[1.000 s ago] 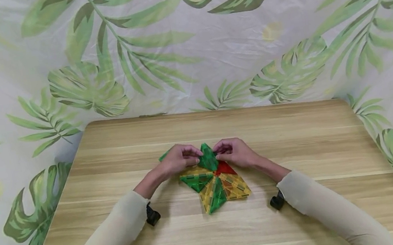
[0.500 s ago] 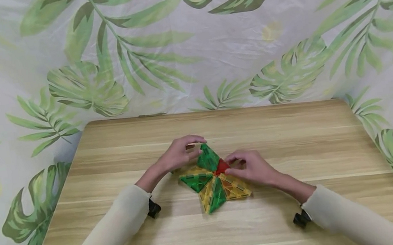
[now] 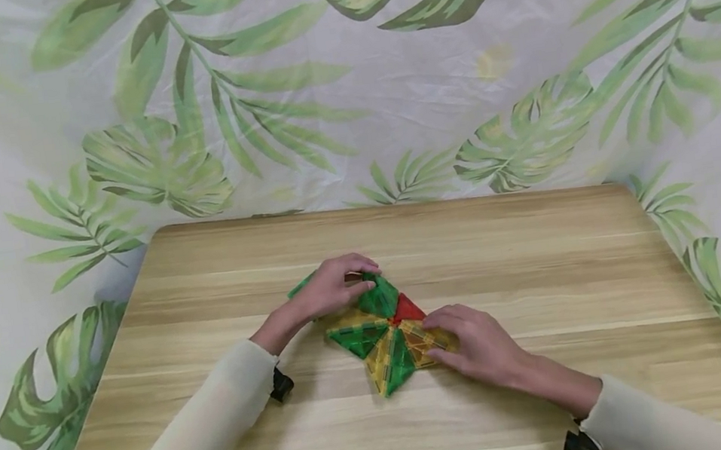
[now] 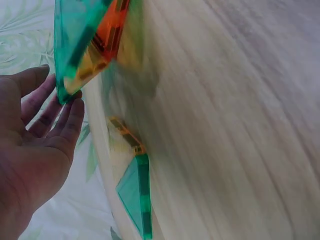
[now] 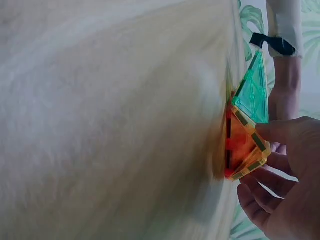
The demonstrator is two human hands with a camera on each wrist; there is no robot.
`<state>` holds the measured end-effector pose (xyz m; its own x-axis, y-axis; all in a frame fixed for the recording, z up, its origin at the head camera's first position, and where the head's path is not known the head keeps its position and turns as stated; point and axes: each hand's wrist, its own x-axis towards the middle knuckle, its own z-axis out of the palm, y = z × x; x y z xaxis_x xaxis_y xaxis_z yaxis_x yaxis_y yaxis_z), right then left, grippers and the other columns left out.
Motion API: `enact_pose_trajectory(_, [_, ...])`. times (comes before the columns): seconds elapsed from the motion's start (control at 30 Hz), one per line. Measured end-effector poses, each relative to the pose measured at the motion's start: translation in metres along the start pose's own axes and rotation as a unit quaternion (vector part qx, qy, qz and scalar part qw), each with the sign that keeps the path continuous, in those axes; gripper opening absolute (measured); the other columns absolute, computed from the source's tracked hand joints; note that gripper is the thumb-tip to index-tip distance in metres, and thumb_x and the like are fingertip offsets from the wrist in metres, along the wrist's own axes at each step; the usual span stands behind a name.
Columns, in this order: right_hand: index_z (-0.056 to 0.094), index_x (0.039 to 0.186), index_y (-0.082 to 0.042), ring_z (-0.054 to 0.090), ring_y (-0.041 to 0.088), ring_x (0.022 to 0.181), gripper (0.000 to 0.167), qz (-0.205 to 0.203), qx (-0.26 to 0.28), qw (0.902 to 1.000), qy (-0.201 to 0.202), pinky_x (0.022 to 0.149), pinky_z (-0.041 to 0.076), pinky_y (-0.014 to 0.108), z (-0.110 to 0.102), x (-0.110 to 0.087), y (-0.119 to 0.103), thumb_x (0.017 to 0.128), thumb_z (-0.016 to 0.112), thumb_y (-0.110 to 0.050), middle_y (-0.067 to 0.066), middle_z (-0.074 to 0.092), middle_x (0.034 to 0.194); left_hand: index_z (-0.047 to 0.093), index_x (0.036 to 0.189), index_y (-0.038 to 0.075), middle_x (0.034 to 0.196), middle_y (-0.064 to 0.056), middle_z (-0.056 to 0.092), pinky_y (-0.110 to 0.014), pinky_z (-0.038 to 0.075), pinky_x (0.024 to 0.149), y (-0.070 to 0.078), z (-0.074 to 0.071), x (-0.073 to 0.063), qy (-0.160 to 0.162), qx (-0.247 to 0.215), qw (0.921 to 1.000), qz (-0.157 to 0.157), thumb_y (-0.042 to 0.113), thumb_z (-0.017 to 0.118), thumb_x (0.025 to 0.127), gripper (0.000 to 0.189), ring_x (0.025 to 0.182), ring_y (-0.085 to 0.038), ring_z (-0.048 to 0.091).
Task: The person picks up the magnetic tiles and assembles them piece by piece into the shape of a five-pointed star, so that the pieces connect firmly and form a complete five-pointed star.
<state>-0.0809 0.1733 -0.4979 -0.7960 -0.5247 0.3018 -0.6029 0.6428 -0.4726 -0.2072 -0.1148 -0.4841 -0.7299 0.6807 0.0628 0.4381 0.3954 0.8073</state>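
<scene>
A star-like structure of translucent magnetic tiles stands mid-table, with green, yellow and red pieces fanning out from one centre. At its far side my left hand (image 3: pixel 334 285) pinches the tip of a green magnetic tile (image 3: pixel 381 298), thumb on one side and fingers on the other, as the left wrist view shows. My right hand (image 3: pixel 482 346) holds the outer corner of a yellow magnetic tile (image 5: pixel 256 141) at the structure's right side. Between these two points a red tile (image 3: pixel 409 308) shows uncovered. Green triangles (image 3: pixel 360 340) and yellow ones make up the near left side.
Behind the left wrist, a green triangular tile (image 4: pixel 135 190) lies on the wooden table (image 3: pixel 258 436), with an orange piece (image 4: pixel 125 135) at its end. A leaf-patterned cloth (image 3: pixel 291 112) hangs beyond the table's back edge. Each wrist carries a black camera.
My right hand has moved from the far green tile, past the red tile, down and right to the yellow tile. My left hand has stayed by the far green tile, shifting its fingers slightly.
</scene>
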Motion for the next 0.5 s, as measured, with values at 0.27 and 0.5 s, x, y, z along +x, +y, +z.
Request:
enact_pose_trajectory(0.27, [0.077, 0.119, -0.004, 0.072, 0.024, 0.111, 0.033, -0.033, 0.024, 0.9989, -0.024, 0.093, 0.061, 0.042, -0.012, 0.007, 0.021, 0.087, 0.087, -0.009, 0.008, 0.077, 0.119, 0.077, 0.116, 0.002, 0.119, -0.012, 0.073, -0.043, 0.060, 0.096, -0.006, -0.008, -0.026, 0.012, 0.059, 0.9980, 0.023, 0.003, 0.077, 0.095, 0.020, 0.112, -0.030, 0.070])
enact_pose_trajectory(0.5, [0.077, 0.120, -0.004, 0.071, 0.026, 0.113, 0.031, -0.040, 0.053, 0.9963, -0.054, 0.098, 0.059, 0.045, -0.020, 0.027, 0.047, 0.090, 0.084, -0.007, 0.008, 0.076, 0.122, 0.080, 0.110, 0.010, 0.112, -0.003, 0.076, -0.043, 0.058, 0.095, -0.007, -0.010, -0.056, 0.011, 0.100, 0.9945, 0.029, 0.005, 0.083, 0.092, 0.020, 0.108, -0.021, 0.070])
